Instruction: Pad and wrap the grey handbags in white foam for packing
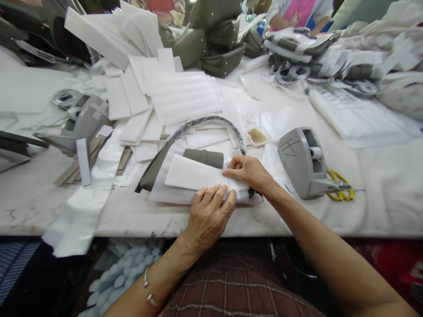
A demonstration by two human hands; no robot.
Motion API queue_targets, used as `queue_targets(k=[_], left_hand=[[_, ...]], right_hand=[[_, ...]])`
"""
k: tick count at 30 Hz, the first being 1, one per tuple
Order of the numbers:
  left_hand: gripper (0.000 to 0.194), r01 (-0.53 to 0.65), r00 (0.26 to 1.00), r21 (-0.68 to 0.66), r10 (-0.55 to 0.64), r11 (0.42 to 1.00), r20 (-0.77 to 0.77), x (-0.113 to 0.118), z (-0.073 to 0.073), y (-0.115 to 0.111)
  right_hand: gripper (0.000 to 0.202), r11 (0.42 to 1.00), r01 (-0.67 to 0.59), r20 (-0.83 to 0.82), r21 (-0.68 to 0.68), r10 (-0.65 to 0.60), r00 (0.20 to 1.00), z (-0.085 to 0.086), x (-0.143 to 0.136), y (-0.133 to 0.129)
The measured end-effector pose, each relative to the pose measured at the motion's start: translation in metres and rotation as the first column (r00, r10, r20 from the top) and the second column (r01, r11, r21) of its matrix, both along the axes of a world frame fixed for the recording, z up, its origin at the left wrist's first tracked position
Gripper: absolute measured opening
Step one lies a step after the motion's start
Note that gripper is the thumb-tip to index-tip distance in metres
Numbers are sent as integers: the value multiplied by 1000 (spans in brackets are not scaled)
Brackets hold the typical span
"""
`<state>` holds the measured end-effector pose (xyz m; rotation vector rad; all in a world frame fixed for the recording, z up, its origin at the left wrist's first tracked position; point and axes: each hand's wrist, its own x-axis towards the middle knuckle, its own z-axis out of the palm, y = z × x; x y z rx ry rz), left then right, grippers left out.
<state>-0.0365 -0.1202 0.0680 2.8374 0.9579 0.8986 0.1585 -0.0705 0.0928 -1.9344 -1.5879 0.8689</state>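
- White foam strip [194,174] lies across the front of a dark olive bag [152,171], flat on the table [380,207] near the middle, just in from the near edge.
- Left hand [211,213] is palm down, fingers loosely bent and a bit apart, tips pressing on the strip's near side. Not gripping anything that I can see.
- Right hand [249,171] sits at the strip's right end, fingers curled in, thumb lying against the white stuff. Can't tell if anything's actually pinched in there.
- Rolled olive piece [203,157] sits just beyond the strip, with a thin white wrap [161,193] under both and poking out past the bag's near edge.
- Wrapped handle [211,118] arches away to the far side, its top up against the foam sheets [185,97], so it's tight back there.
- Right side: grey tape dispenser [297,163], well apart from the bag, yellow loops [342,187] by its near end. Pale cloth runs between dispenser and right hand, so some elbow room.
- Left side: another grey dispenser [87,114], plus a long white sheet [76,220] drooping over the near edge.
- Little dish [257,135] is near the handle's right leg, so that gap's narrow.
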Motion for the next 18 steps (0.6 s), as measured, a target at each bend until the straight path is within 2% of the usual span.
queue_targets(k=[2,5,7,9,11,13,16,18], left_hand=[[29,-18,1000,-15,18,1000,4,2,2,-1],[29,-30,999,-21,30,999,17,3,2,-2],[28,-38,999,-16,39,999,18,4,1,-2],[28,-49,999,-14,49,999,16,4,-1,-2],[29,-58,998,-12,58,998,21,5,-2,-3],[29,-60,997,6,60,998,38,5,-2,-3],[27,-54,997,41,52,998,61,5,-2,-2],[27,-49,997,62,45,997,68,5,-3,0]], right_hand=[[30,999,19,-20,41,-19,1000,-4,2,-2],[28,994,-46,-84,96,54,995,-5,5,-12],[29,985,-105,-80,138,117,990,1,9,-24],[32,970,-102,-19,220,108,994,12,17,-39],[30,947,-16,52,321,-1,999,27,33,-54],[25,910,142,68,390,-182,981,42,59,-71],[27,807,411,44,423,-472,880,57,112,-96],[27,731,527,67,433,-609,790,61,148,-110]])
